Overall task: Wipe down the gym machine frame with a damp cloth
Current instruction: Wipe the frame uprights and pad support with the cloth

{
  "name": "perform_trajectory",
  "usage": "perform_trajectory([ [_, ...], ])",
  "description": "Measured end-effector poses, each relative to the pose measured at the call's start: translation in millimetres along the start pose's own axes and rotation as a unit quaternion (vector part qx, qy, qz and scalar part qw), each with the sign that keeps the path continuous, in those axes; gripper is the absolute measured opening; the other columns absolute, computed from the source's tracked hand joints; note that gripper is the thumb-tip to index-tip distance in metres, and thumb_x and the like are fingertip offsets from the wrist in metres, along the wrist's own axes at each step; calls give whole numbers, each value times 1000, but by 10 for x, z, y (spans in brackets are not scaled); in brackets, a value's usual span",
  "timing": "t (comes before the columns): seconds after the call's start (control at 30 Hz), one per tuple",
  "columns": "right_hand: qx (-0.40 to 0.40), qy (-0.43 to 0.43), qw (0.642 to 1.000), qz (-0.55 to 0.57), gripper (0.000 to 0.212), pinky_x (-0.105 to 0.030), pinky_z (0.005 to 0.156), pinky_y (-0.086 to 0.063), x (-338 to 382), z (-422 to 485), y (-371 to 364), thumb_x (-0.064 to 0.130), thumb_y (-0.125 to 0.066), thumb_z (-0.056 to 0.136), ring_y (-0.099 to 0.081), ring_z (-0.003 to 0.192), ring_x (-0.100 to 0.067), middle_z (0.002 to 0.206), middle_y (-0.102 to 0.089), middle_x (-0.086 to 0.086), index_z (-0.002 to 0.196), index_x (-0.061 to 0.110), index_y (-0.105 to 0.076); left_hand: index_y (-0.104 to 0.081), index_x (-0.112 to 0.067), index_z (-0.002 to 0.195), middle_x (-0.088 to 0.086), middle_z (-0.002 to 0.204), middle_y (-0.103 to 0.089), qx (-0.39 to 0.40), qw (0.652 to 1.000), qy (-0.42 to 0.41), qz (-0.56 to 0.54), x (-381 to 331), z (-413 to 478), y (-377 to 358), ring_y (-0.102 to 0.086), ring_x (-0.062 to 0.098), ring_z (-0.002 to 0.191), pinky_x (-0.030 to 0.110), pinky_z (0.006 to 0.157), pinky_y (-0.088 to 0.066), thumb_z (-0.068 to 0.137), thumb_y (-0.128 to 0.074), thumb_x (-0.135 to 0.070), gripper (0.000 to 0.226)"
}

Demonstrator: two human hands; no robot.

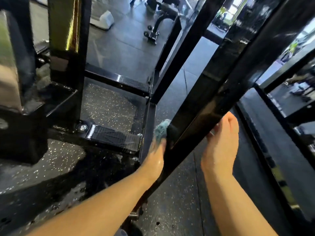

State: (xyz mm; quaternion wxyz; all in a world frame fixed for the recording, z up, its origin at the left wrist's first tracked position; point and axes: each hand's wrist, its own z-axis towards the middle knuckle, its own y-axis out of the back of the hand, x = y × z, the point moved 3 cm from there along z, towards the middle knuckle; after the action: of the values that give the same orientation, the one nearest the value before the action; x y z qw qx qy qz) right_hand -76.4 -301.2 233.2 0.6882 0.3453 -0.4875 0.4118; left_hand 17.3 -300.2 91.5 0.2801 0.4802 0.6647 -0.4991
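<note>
Slanting from the lower middle to the upper right, the black frame beam (213,92) of the gym machine is flanked by both grips. A blue-green cloth (161,129) is held in the left grip (156,157) and pressed against the beam's left face. It bulges out just above the hand, whose fingertips are hidden by the beam. The beam's right edge is clasped by the right grip (221,143), its fingers (215,129) curled onto it. A speckled rubber floor (179,201) is seen beneath.

The black speckled rubber floor (109,109) carries the glossy black steel machine frame (117,79), whose base rails and ribbed foot plate (112,137) lie flat on it. Farther off stand a black wheeled bench (153,32) and a white block (104,19).
</note>
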Motion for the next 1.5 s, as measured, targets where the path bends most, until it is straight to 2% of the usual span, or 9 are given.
perform_trajectory([
  [0.2,-3,197,975,-100,41,-10,78,-44,382,-52,100,19,-57,92,-54,100,-1,123,-48,15,122,43,-46,-20,-15,149,4,156,-20,-35,998,-25,37,-452,58,-222,-17,22,144,38,118,-13,93,-34,-48,67],
  [0.33,11,368,909,-197,44,-22,89,-46,737,205,137,29,-52,87,-46,114,-2,140,-30,12,129,42,-47,-3,-37,147,-18,155,0,50,960,-253,108,-1647,-130,-711,5,2,143,35,119,1,101,-23,-40,50],
  [0.47,8,464,847,-258,37,-42,97,-43,1216,583,141,25,-53,88,-44,116,-16,138,-29,7,126,26,-50,-9,-45,143,-20,155,-6,72,950,-295,78,-1747,-140,-741,-3,-1,143,32,119,-6,99,-29,-43,48],
  [0.63,9,530,795,-295,33,-11,103,-25,1732,878,170,18,-55,86,-40,120,-23,134,-41,-9,119,20,-54,-1,-41,144,-23,149,3,75,960,-249,100,-1909,-270,-828,1,0,141,36,120,-1,101,-24,-38,50],
  [0.8,27,539,798,-269,29,-39,97,-43,1940,1051,174,21,-52,88,-44,119,-13,126,-50,2,116,22,-58,2,-45,145,-29,149,4,88,897,-418,114,-2821,-410,-1209,8,-9,137,23,113,9,100,-17,-48,49],
  [0.97,61,482,849,-206,22,-22,92,-42,1986,1023,171,27,-50,87,-51,113,-7,118,-54,17,105,33,-60,3,-64,115,-49,128,1,87,912,-382,120,-2351,-580,-1003,12,-26,124,-4,99,7,97,-19,-48,33],
  [1.13,97,389,895,-195,16,-26,85,-46,2436,1240,83,36,-53,88,-61,97,-10,94,-67,11,85,37,-68,-9,-42,147,-18,156,-5,119,898,-403,132,-3286,-400,-1349,-3,2,143,24,115,-3,93,-21,-57,57],
  [1.33,192,344,866,-307,20,-23,77,-43,2831,1762,-2,23,-55,96,-57,84,-1,90,-62,22,88,33,-70,-11,-58,134,-31,148,-10,153,899,-405,59,-3180,-569,-1364,-4,-12,135,21,114,-3,98,-25,-49,39],
  [1.5,189,384,820,-379,20,-25,71,-45,3043,2118,-207,21,-55,96,-56,82,0,93,-61,17,86,32,-69,-16,-36,148,-24,144,-16,149,899,-390,133,-3616,-338,-1439,-14,-4,135,15,107,-7,102,-20,-40,46],
])
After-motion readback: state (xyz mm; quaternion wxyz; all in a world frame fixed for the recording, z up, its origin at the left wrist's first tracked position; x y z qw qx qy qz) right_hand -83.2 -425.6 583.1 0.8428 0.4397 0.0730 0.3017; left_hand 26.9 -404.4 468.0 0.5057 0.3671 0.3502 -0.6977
